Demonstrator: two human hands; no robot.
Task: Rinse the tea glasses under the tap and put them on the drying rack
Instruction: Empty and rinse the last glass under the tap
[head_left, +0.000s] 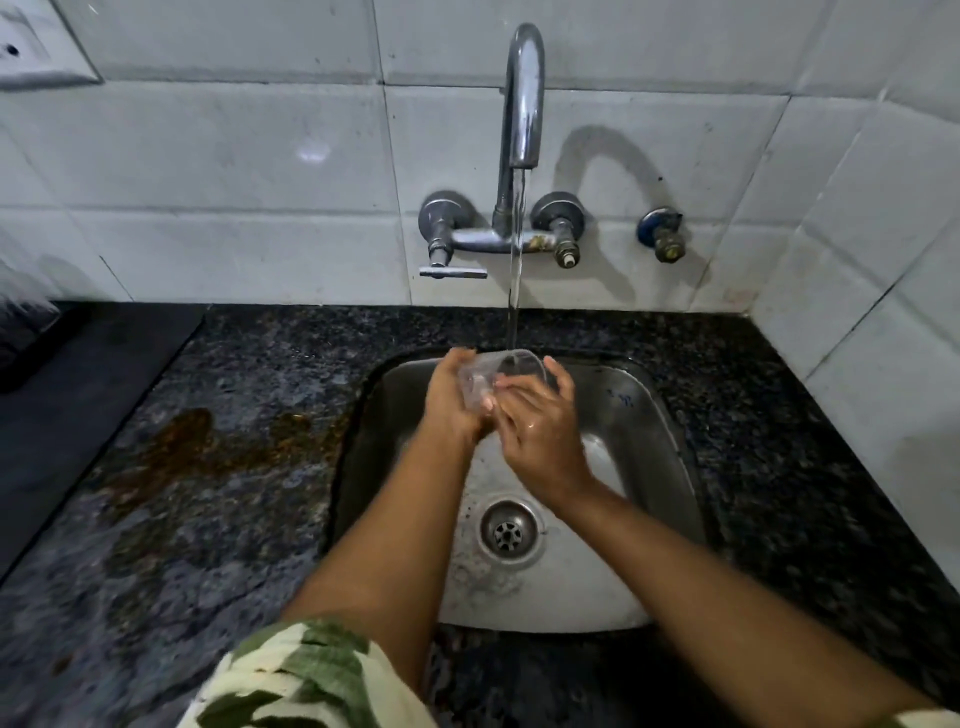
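A clear tea glass (511, 366) lies tilted on its side over the steel sink (649, 441), its mouth turned toward the wall. Water runs from the chrome tap (523, 104) straight down onto the glass rim. My left hand (451, 397) cups the glass from the left. My right hand (540, 421) grips it from the right, fingers curled over the rim and wet. Both hands hold the same glass. No drying rack is in view.
A dark speckled stone counter (218, 519) surrounds the sink, with a brown stain (197, 441) to the left. A black slab (78, 395) lies at far left. The tap lever (453, 272) and a spare valve (662, 239) stick out from the tiled wall. The drain (508, 532) sits mid-sink.
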